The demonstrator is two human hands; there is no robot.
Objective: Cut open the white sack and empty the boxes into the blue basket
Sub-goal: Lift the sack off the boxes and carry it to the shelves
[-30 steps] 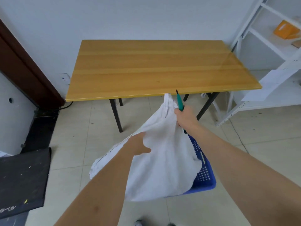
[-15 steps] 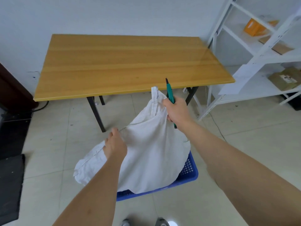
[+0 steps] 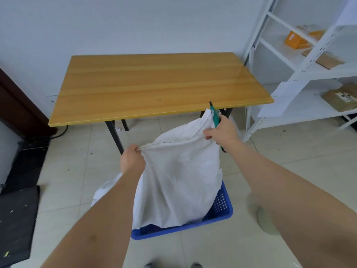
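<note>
A limp white sack (image 3: 179, 180) hangs upside down over the blue basket (image 3: 222, 211) on the floor, its lower end drooping inside the basket. My left hand (image 3: 132, 160) pinches the sack's stitched upper edge at the left. My right hand (image 3: 222, 130) grips the sack's other top corner together with a green-handled cutter (image 3: 214, 115), blade pointing up. The sack hides the basket's inside, so no boxes show.
A wooden table (image 3: 154, 88) on black legs stands just beyond the sack. White metal shelving (image 3: 301, 74) with cardboard parcels and orange packets fills the right. A black mat (image 3: 17, 219) lies on the tiled floor at the left.
Both hands have lifted the sack higher and stretched its top edge wider apart. My left hand moved from the sack's side to its top seam.
</note>
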